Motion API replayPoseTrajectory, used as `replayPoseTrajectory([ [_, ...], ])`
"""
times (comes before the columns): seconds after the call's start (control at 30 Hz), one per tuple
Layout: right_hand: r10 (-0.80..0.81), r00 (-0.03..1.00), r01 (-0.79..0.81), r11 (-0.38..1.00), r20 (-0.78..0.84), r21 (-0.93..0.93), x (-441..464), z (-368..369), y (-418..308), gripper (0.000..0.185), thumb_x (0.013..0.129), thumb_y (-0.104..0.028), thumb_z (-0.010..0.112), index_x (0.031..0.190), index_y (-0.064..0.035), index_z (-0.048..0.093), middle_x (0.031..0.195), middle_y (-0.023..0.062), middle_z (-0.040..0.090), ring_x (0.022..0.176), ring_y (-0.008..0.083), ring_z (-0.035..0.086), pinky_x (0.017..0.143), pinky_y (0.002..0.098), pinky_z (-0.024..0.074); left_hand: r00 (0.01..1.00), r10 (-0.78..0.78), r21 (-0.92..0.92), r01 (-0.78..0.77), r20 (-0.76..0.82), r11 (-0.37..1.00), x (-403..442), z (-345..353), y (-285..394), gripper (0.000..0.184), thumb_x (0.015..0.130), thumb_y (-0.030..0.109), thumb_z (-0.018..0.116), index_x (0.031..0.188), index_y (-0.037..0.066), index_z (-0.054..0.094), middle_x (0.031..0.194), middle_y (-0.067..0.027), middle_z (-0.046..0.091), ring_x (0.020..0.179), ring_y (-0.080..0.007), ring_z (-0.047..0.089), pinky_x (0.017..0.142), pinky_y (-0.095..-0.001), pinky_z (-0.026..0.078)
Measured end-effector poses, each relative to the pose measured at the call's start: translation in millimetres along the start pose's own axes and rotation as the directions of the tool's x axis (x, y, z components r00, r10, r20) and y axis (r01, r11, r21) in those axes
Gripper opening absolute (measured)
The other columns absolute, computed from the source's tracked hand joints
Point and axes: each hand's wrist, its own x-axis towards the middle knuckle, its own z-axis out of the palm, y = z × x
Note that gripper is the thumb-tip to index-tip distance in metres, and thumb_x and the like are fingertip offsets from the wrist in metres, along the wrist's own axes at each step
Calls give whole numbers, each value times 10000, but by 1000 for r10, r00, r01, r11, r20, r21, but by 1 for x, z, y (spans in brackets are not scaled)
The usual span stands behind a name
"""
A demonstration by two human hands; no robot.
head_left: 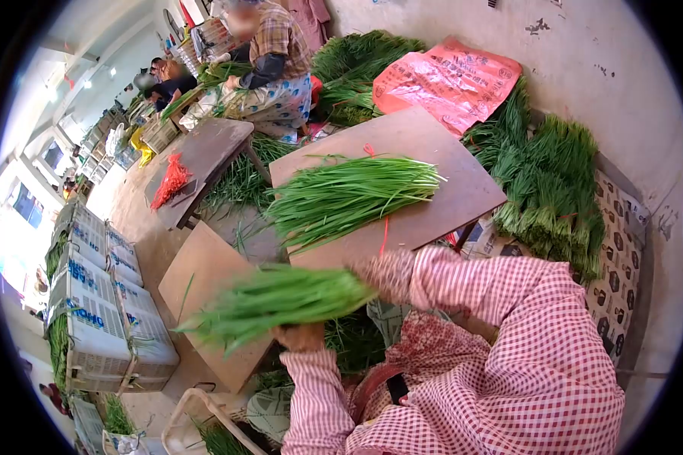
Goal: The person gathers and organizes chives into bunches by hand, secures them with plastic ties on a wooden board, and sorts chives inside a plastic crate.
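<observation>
Lying over red string (385,233) beyond the held bundle (281,303), more greens (357,196)

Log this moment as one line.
right hand: holding blurred green bunch | left hand: against its near side | tabletop: second bunch over red tie

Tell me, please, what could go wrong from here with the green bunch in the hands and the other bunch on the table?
1. The held bunch looks blurred and shows no string around it, so it may come apart between the left hand and the right hand.
2. The table bunch reaches the left edge of the table, so a knock might push it off.
3. The red string shows at that bunch's sides, not over its top; lifting now could scatter it.
</observation>
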Motion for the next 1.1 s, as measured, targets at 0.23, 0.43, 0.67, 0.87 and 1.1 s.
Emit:
replayPoseTrajectory([
  [0.23,37,957,-118,956,-288,-269,27,-164,96,431,901,-294,468,1270,-73,437,1223,123,518,1186,252,432,1000,339,330,934,168,891,-352,315,288,144,74,-58,433,841,340,539,1173,66,491,1164,-85,554,1069,-196,517,971,-337,384],
  [0.43,75,962,-173,911,-262,-373,40,-193,121,423,890,-275,478,1263,-79,438,1224,126,514,1173,253,442,989,337,340,864,212,522,67,-456,850,261,-18,38,264,862,255,497,1034,63,556,1041,-86,583,966,-190,543,869,-305,440],
  [0.67,24,967,-132,900,-255,-415,40,-183,127,417,878,-252,489,1256,-86,438,1225,130,510,1159,255,454,976,335,353,786,-173,712,-614,594,-342,258,147,-54,600,692,209,737,1209,51,477,1091,-135,503,1071,-271,468,949,-344,362],
  [0.87,-30,962,-94,898,-273,-430,34,-176,134,413,867,-233,499,1250,-92,439,1225,134,507,1147,256,464,965,333,364,561,-824,451,-757,77,-474,216,153,-224,1128,466,400,841,1379,138,232,1396,-157,282,1302,-334,242,1071,-465,174],
  [1.1,-75,952,-60,906,-298,-419,24,-178,148,410,854,-211,510,1242,-98,439,1226,138,503,1132,258,476,953,331,376,586,-802,514,-725,112,-458,221,118,-211,1137,390,355,869,1328,45,307,1329,-188,364,1253,-349,312,1047,-429,240],
])
